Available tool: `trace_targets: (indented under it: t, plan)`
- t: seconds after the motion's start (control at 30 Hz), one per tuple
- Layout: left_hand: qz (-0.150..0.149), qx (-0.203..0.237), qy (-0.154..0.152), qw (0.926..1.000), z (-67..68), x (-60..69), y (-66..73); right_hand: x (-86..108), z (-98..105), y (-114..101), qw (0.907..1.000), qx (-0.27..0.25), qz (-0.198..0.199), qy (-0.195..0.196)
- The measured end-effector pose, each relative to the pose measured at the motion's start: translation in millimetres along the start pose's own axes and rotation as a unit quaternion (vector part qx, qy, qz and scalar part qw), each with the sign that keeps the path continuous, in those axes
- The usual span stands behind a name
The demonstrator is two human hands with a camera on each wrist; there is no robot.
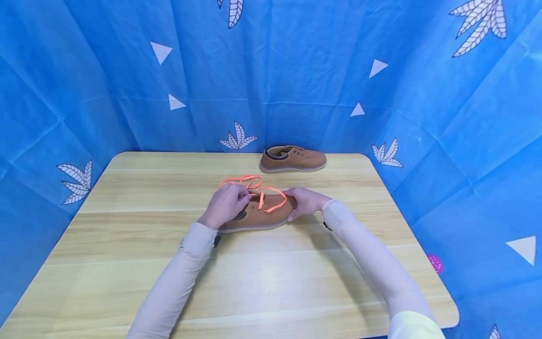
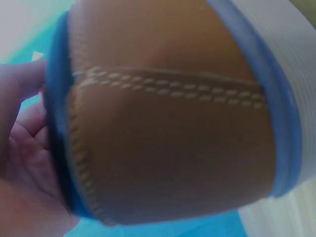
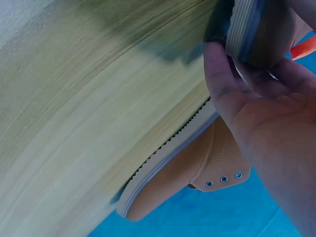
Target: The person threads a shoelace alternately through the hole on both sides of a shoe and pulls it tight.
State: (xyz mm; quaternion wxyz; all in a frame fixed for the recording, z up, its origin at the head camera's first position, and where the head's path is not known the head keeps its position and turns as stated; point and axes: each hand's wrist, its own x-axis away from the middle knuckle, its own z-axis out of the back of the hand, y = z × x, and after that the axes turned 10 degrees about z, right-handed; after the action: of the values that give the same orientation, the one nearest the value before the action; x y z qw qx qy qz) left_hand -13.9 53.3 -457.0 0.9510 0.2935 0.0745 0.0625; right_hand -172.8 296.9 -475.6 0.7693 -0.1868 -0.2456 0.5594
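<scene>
Left hand (image 1: 227,203): its thumb and fingertips are drawn together, pinching a flat, bright orange fabric shoelace (image 1: 261,201) at the eyelets. Right hand (image 1: 306,201): thumb and fingers are clamped round the toe of a low, tan-brown, leather-look shoe (image 1: 263,219) with a pale ridged sole. The shoe is upright in the middle of the table, toe to the person's right; whether the sole bears fully on the surface I cannot tell. From the opening, loose lengths of lace loop behind the left hand and across the vamp towards the toe.

Handling (judged): the shoe is probably light, with a firm sole and a slightly yielding upper; its smooth surface may slide a little, so toe or heel offers the steadiest hold. The lace is limp and best pinched close to its tip. Nothing here seems fragile.

Beyond the hands, a matching brown shoe (image 1: 296,162), its visible eyelets bare, stands at the far edge of the pale wood-grain table (image 1: 262,278). Blue cloth (image 1: 288,70) printed with white leaves and triangles hangs behind and at both sides.
</scene>
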Motion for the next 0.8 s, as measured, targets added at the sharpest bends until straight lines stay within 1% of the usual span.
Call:
trace_targets:
  t: [0.13, 0.23, 0.37, 0.47, 0.6, 0.8]
  plan:
    - [-0.005, -0.014, 0.014, 0.9998, 6.6, 10.6, 2.7, 0.6, -1, 0, 0.9999, 0.012, -0.006, 0.006]
    - [0.001, -0.03, 0.01, 0.9995, 13.1, 21.4, 5.3, 0.7, -2, 0, 0.9998, 0.017, -0.002, 0.009]
    - [0.011, -0.044, -0.017, 0.9988, 20.7, 38.0, 8.9, 1.1, -2, -1, 0.9997, 0.018, -0.01, 0.009]
    - [0.016, -0.052, -0.039, 0.9978, 23.9, 49.4, 10.7, 1.7, -1, -2, 0.9997, 0.018, -0.016, 0.008]
    - [0.016, -0.071, -0.065, 0.9953, 23.7, 61.4, 8.9, 2.7, -2, -2, 0.9996, 0.021, -0.017, 0.01]
    - [0.027, -0.078, -0.094, 0.9922, 22.0, 75.2, 3.8, 3.0, -2, -1, 0.9998, 0.012, -0.008, 0.013]
